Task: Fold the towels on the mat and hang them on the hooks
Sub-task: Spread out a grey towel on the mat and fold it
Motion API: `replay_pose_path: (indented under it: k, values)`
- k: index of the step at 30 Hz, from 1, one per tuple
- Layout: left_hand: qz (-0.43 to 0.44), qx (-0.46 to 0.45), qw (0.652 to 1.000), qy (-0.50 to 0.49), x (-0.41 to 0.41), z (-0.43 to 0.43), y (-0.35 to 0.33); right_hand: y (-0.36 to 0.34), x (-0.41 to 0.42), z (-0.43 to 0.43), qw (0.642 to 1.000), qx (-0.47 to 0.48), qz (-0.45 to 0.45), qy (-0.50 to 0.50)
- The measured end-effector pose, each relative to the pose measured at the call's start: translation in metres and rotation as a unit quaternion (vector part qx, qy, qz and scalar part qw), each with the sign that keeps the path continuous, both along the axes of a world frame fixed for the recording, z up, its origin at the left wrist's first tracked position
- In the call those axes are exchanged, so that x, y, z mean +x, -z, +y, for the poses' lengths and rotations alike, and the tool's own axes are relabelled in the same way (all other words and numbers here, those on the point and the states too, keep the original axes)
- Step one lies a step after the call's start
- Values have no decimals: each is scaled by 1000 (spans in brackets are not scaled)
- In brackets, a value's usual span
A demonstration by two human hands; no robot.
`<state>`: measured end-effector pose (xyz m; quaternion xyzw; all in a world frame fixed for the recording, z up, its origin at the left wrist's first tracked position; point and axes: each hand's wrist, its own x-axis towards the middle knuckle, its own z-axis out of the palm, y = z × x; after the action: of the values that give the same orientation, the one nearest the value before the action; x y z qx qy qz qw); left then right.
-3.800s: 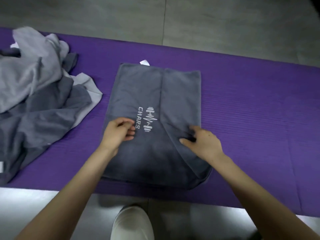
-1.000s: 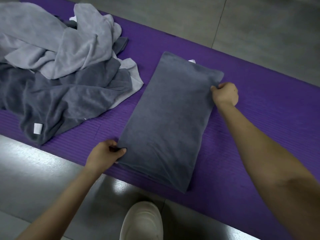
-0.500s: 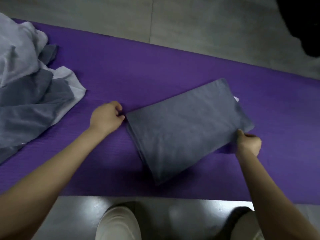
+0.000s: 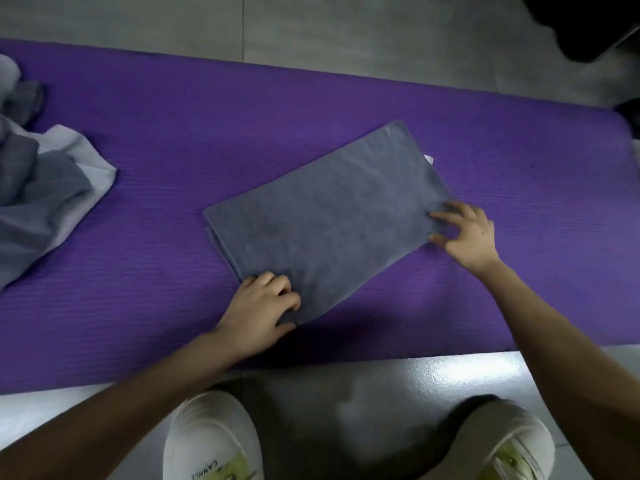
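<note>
Folded towel: a dark grey folded towel (image 4: pixel 329 220) lay flat on the purple mat (image 4: pixel 173 133), just ahead of the person's white shoes (image 4: pixel 214 441).
Long axis: it ran slantwise from about 8 o'clock to 2 o'clock, with a small white tag (image 4: pixel 428 158) showing at the 2 o'clock end.
Left hand: the left hand (image 4: pixel 263 306) sat on the near corner of the 8 o'clock end, fingers curled over the cloth and thumb at the edge, apparently pinching that corner.
Right hand: the right hand (image 4: pixel 464 233) lay on the near corner of the 2 o'clock end, fingers spread wide and fairly straight, touching the cloth without closing on it.
Key relation: each hand was at one short end, so the towel spanned between them; neither was clearly nearer.
Likely next: probably a lift by both ends, or one more fold across the long axis; the right hand would need to close first.
Pile: loose grey towels (image 4: pixel 45 202) lay unfolded at 9 o'clock, well apart.
Hooks: not in view.
</note>
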<state>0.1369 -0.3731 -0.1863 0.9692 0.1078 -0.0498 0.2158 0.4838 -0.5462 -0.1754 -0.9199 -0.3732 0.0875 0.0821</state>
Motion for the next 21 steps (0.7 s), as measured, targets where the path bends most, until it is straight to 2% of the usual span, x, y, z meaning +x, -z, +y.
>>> replay_pose_path:
  k: [4,6,8,10,12,13,14,16,18,21]
  values:
    - [45,-128,991,-21,0,20,-15,1,13,-7,986,-130,-2,-101]
    - [55,-177,982,-39,-3,37,-29,5,14,-15,978,-116,-58,-161]
    - [85,-166,982,-29,-9,54,-42,5,11,-20,966,-46,-131,-218]
    - [131,-150,980,-10,-19,71,-54,-2,-2,-23,952,-25,-136,-274]
    - [196,-131,972,-10,-31,89,-64,-8,-22,-26,936,-58,-77,-338]
    - [237,-125,963,-15,-37,99,-68,-10,-31,-26,928,-88,-15,-362]
    - [273,-141,951,-24,-43,108,-72,-16,-39,-24,920,-134,68,-363]
    - [317,-239,916,-54,-54,120,-77,-30,-48,-13,898,-232,222,-302]
    - [287,-330,892,-116,-61,130,-76,-39,-47,1,890,-241,295,-249]
    - [146,-384,872,-267,-65,143,-65,-44,-35,14,921,-114,328,-178]
